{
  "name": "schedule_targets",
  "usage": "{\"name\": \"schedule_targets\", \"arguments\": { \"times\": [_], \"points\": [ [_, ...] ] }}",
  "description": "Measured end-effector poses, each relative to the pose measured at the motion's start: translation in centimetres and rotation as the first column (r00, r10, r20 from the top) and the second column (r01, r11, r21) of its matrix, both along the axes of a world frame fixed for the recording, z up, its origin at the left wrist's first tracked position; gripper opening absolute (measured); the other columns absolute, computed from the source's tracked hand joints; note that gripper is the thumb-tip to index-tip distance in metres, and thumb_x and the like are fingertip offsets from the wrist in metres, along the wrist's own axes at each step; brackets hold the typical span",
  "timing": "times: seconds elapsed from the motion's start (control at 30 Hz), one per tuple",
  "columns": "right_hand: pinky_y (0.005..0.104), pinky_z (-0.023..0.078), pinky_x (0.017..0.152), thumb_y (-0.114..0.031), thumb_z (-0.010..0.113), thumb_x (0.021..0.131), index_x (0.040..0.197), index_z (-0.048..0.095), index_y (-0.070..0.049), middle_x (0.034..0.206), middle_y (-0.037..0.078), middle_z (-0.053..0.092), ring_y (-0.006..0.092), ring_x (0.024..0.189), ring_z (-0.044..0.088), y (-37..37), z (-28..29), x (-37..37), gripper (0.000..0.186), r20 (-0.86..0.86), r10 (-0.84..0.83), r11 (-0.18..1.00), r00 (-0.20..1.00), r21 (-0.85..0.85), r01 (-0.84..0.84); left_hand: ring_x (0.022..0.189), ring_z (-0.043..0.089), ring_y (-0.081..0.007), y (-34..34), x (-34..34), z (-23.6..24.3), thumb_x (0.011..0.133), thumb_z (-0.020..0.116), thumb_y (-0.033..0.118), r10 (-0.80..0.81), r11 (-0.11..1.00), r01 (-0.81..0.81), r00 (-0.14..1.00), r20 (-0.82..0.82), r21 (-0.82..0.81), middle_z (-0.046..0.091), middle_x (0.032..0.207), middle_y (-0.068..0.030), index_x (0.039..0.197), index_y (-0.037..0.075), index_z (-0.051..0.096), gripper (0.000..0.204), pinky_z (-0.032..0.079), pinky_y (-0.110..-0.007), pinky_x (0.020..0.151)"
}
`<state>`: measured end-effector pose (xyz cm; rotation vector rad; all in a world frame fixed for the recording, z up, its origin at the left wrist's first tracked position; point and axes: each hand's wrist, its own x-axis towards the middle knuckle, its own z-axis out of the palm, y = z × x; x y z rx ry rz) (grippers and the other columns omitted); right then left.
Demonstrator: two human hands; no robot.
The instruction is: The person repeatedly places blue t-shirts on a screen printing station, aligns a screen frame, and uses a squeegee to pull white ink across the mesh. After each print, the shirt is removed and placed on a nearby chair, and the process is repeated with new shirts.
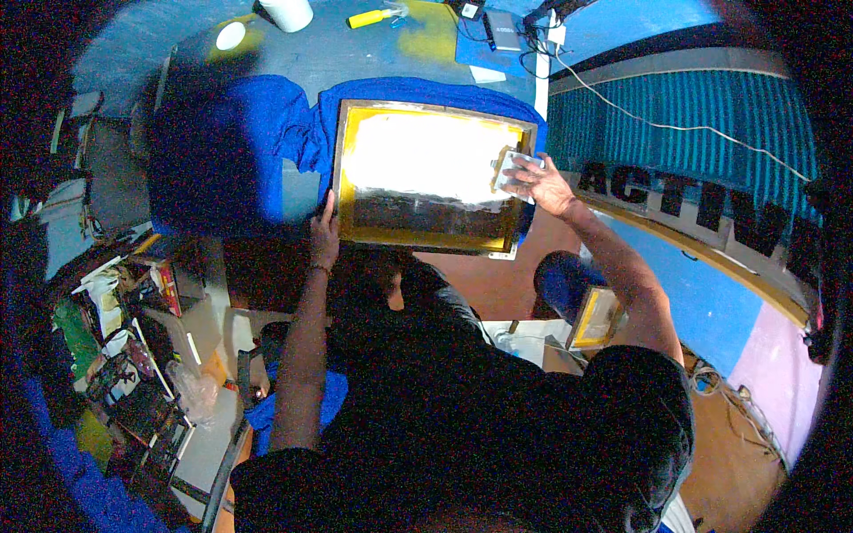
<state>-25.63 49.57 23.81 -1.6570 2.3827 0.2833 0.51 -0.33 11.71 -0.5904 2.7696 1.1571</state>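
Observation:
A screen printing frame (434,246) with a wooden edge and yellow-bordered mesh lies on a blue cloth (240,115) that looks like a garment. Bright white covers the far part of its mesh, ending in a ragged line; the near part is dark. My left hand (325,233) grips the frame's left edge near its front corner, fingers along the side. Over the right side, my right hand (544,184) is closed on a small, flat, pale scraper (510,169) with a brownish, smeared edge. The fingers partly cover the scraper.
At the table's far side are a white container (288,12), a white round lid-like disc (230,35), a yellow-handled tool (369,19) and a dark box with cables (503,32). Another small frame (595,318) leans below right. Clutter fills a shelf (169,306) at left.

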Motion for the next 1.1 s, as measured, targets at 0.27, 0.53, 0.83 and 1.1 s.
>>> {"name": "schedule_targets", "arguments": {
  "times": [0.27,0.53,0.83,1.1],
  "points": [
    [0.0556,0.041,0.104,-0.016,0.063,0.085,0.14,0.063,-0.042,0.151,-0.01,0.055,0.019,0.141,0.046,-8.6,1.8,0.7,0.061,0.023,-0.075,0.996,0.997,-0.049,0.076,0.098,0.06,-0.0506,0.0,0.2,0.5,0.104,0.059,0.019,-0.056,0.993,0.054,0.998,-0.015,-0.109,0.056,0.111,-0.0336,0.163,0.045,0.027,0.072,0.052,-0.056,0.082],
    [0.0583,0.039,0.109,-0.017,0.06,0.088,0.125,0.071,-0.037,0.13,-0.008,0.062,0.0165,0.126,0.052,-27.6,-2.5,2.2,0.044,-0.022,0.135,0.957,0.991,-0.257,-0.136,0.086,0.058,-0.0441,0.0,0.5,-1.0,0.102,0.06,0.016,-0.039,0.997,0.045,0.994,0.101,-0.063,0.058,0.096,-0.0279,0.165,0.043,0.025,0.077,0.05,-0.054,0.083],
    [0.0643,0.037,0.114,-0.02,0.059,0.093,0.13,0.068,-0.039,0.142,-0.007,0.056,0.0181,0.139,0.046,-21.5,-1.8,1.1,0.043,0.052,0.117,0.984,0.992,-0.141,-0.109,0.099,0.055,-0.0453,-0.5,0.2,-0.5,0.104,0.058,0.017,-0.02,1.0,0.018,0.976,0.218,0.011,0.057,0.107,-0.0293,0.165,0.042,0.025,0.074,0.047,-0.055,0.096],
    [0.0661,0.027,0.119,-0.026,0.053,0.095,0.136,0.062,-0.045,0.153,-0.009,0.051,0.0159,0.151,0.035,-7.7,-1.1,0.1,0.046,0.033,0.031,0.999,0.999,0.027,-0.032,0.116,0.056,-0.052,0.2,0.0,-0.4,0.103,0.057,0.016,-0.038,0.994,0.029,0.996,-0.079,-0.107,0.057,0.125,-0.0356,0.165,0.037,0.028,0.072,0.045,-0.056,0.104]
  ]
}}
